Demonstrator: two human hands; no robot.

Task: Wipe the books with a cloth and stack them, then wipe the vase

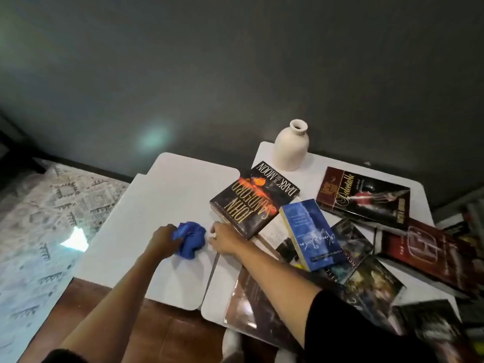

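Observation:
A crumpled blue cloth (190, 239) lies on the left white table (146, 205). My left hand (165, 241) grips the cloth's left side. My right hand (224, 238) hovers just right of the cloth with its fingers relaxed, touching no book. Right behind it lies a dark hardcover (255, 199) with orange and gold lettering. A blue paperback (311, 235) leans across other books to the right. A cream vase (291, 146) stands upright at the far edge of the right table (314, 163).
Several more books are scattered over the right table, among them a dark red one (364, 196) and a maroon one (429, 254). A narrow gap separates the two tables. A patterned rug (52, 210) and brown floor (146, 331) lie to the left and below.

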